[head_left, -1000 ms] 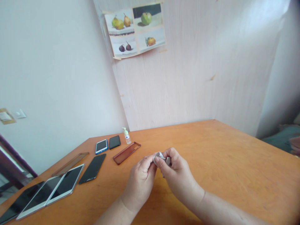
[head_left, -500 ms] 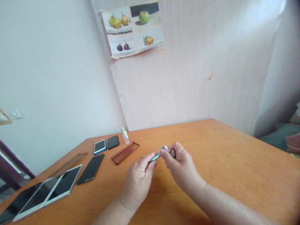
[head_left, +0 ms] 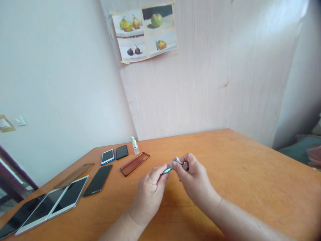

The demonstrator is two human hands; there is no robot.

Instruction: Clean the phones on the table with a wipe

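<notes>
My left hand [head_left: 151, 184] is closed on a slim phone [head_left: 167, 170], seen edge-on with a teal rim; most of it is hidden by the fingers. My right hand [head_left: 194, 174] pinches a crumpled pale grey cloth [head_left: 175, 161] between thumb and fingers, and the cloth is pressed round the phone's right end. Both hands are raised over the front middle of the wooden table [head_left: 238, 174]. Nearest to them on the tabletop, to the left, lies a reddish-brown see-through phone case [head_left: 134, 164].
Left of my hands lie a black phone [head_left: 97, 180], a blue-cased phone [head_left: 107, 156], a small dark phone [head_left: 122, 152], a clear case [head_left: 74, 174] and white-framed devices [head_left: 69, 195]. A pump bottle [head_left: 134, 146] stands at the back, below a fruit picture [head_left: 145, 33] on the wall.
The view has shifted slightly. The phone has turned a little in my left hand, and the cloth stays at its right end in my right hand. Things on the table have not moved.
</notes>
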